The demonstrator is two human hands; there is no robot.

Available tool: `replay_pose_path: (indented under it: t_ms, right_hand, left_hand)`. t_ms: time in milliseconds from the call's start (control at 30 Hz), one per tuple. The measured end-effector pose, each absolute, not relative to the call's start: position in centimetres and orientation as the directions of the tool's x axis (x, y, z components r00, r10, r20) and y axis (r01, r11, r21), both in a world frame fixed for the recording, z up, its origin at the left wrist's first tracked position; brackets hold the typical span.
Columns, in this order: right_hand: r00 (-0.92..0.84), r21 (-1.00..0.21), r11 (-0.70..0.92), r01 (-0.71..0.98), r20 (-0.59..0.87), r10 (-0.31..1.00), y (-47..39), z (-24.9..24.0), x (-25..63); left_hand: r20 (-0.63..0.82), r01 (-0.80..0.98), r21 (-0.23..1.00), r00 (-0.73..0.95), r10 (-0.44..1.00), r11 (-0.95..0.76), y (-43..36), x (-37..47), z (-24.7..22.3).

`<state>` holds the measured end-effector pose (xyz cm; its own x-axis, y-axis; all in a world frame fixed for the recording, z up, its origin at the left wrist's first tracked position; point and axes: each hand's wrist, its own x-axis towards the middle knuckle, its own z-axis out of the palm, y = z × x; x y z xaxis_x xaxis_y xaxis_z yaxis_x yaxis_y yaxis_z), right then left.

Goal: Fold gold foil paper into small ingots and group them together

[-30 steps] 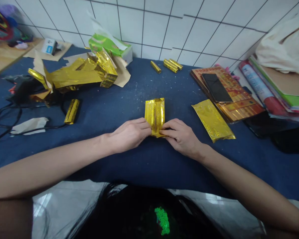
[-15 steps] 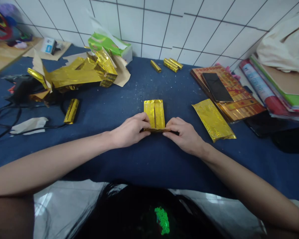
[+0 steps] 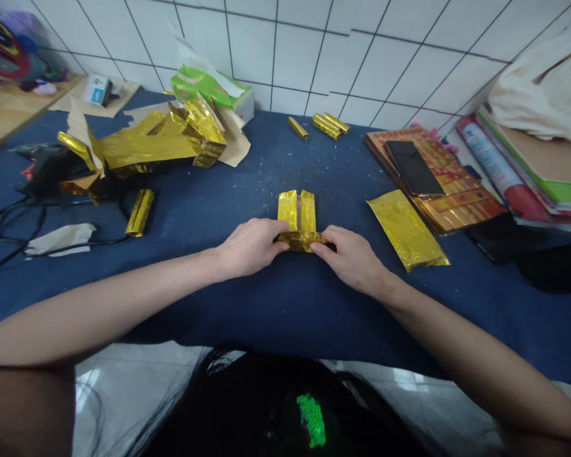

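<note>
A sheet of gold foil paper lies on the blue cloth before me, its two sides folded in toward a middle slit. Its near edge is rolled over into a flat band. My left hand pinches the left end of that band, thumb in front. At the right end, my right hand grips it the same way. To the right lies a flat folded piece of gold foil paper. One gold foil roll rests to the left of my hands.
Several small gold rolls lie near the tiled wall. Crumpled gold foil and a green tissue box are at the back left, black cables nearer. A phone lies on an orange-gold packet at right.
The near edge of the foil paper has been turned over further, so a wider gold band now shows between my hands. Both hands stay at its ends.
</note>
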<state>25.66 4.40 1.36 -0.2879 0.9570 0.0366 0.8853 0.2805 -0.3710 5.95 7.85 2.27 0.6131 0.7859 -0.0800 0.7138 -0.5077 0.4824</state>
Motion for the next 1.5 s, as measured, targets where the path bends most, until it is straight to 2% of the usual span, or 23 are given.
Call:
replay_pose_path:
  t_ms: [267,433,600,833,967,1067,1133,1200,1300,1500]
  right_hand:
    - [-0.221,-0.32,0.194,0.928,-0.052,0.974,4.7,2.0,25.2]
    - [-0.196,-0.279,0.166,0.946,-0.081,0.977,4.9,2.3,24.8]
    - [-0.155,-0.255,0.124,0.959,-0.106,0.982,5.0,2.2,24.7]
    - [-0.183,-0.175,0.159,0.972,-0.13,0.974,5.1,2.2,24.6]
    - [-0.182,-0.165,0.17,0.971,-0.059,0.982,4.5,1.8,24.7]
    - [-0.258,-0.109,0.277,0.955,0.157,0.953,3.9,1.2,25.0]
    - [-0.394,-0.014,0.417,0.909,0.297,0.869,3.6,0.9,25.3]
    - [-0.516,0.078,0.527,0.846,0.368,0.773,3.5,0.8,25.5]
    - [-0.6,0.125,0.6,0.79,0.358,0.715,3.4,1.0,25.4]
    - [-0.704,0.093,0.704,0.704,0.219,0.676,2.5,2.0,24.6]
  left_hand:
    - [-0.077,0.802,0.348,0.541,0.837,-0.486,7.5,6.0,2.1]
    - [-0.046,0.804,0.304,0.548,0.835,-0.511,7.2,6.0,1.8]
    - [-0.026,0.817,0.189,0.559,0.829,-0.545,6.8,6.4,2.1]
    - [-0.036,0.818,0.083,0.573,0.819,-0.569,6.6,6.5,2.6]
    - [-0.016,0.814,0.029,0.581,0.814,-0.581,6.7,6.3,2.4]
    - [0.019,0.803,0.008,0.596,0.803,-0.596,6.9,6.0,2.2]
    - [0.029,0.784,0.002,0.62,0.784,-0.621,7.1,5.9,2.1]
    - [0.042,0.755,-0.018,0.655,0.754,-0.655,7.2,5.8,2.1]
    - [0.082,0.709,-0.069,0.705,0.704,-0.702,7.5,5.6,2.1]
    - [0.159,0.59,-0.16,0.806,0.57,-0.791,8.3,4.9,2.0]
